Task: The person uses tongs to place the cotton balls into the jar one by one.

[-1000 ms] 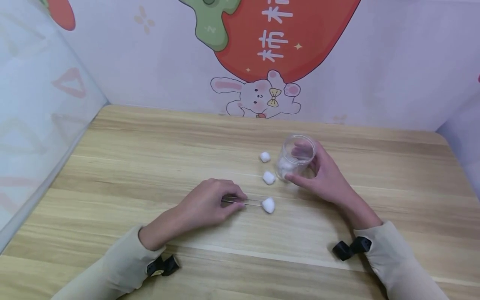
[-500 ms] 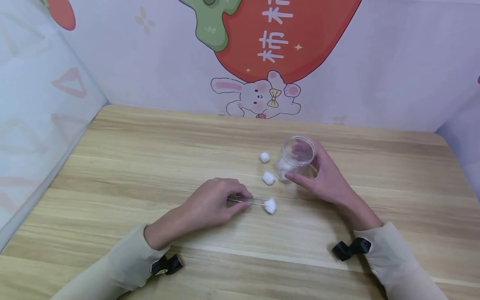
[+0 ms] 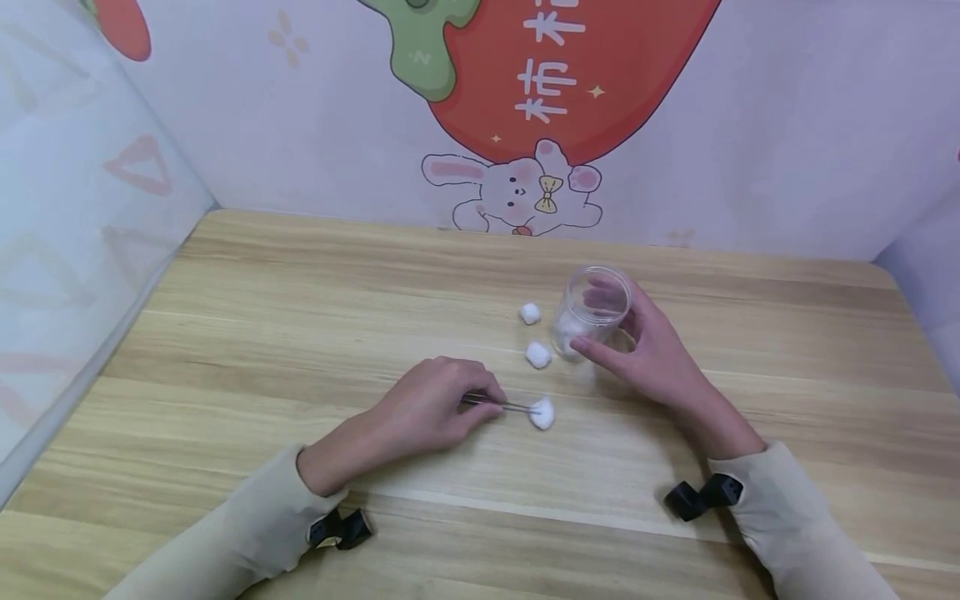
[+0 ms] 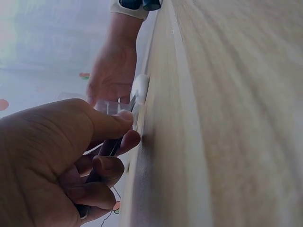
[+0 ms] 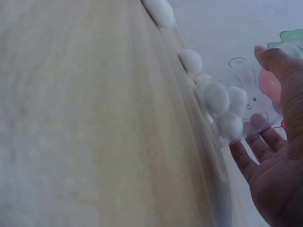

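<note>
Metal tweezers [image 3: 513,407] are pinched between thumb and fingers of my left hand [image 3: 427,408]. Their tips meet a white cotton ball [image 3: 544,415] lying on the table, and the two arms stand close together. My right hand [image 3: 660,358] curls round the right side of a clear jar [image 3: 595,310], thumb in front and fingers behind. The jar stands upright and uncapped. Several cotton balls [image 5: 222,104] lie inside it, seen through its wall in the right wrist view. In the left wrist view the tweezers [image 4: 110,147] run across my palm.
Two more cotton balls, one farther back [image 3: 530,313] and one nearer [image 3: 537,356], lie just left of the jar on the wooden table [image 3: 300,292]. A printed curtain [image 3: 337,108] rises behind the table's back edge. Black cameras sit at both cuffs.
My left hand has shifted slightly right, and the tweezers' arms have come from apart to close together at the cotton ball, which moved a little right. My right hand and the jar stay put.
</note>
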### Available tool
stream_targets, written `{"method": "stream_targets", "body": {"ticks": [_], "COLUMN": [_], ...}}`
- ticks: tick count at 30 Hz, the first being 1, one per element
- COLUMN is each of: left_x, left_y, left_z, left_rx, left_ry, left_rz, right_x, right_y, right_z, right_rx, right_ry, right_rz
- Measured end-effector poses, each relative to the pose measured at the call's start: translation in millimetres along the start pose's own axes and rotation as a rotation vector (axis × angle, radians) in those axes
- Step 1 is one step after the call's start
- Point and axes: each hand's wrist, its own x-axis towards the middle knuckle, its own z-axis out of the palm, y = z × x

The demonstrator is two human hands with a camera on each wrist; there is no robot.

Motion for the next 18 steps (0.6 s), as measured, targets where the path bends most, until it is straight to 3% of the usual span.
{"method": "stream_targets", "body": {"ticks": [18], "left_x": [-2.2], "left_y": [0.3], "left_z": [2.7], "left_rx": [-0.057], "left_ry": [-0.021], "left_rz": [-0.013], "right_x": [-1.8], "right_y": [-1.5], "right_z": [-0.8], "right_rx": [-0.028], "right_ry": [-0.001], "right_rz": [0.026]}}
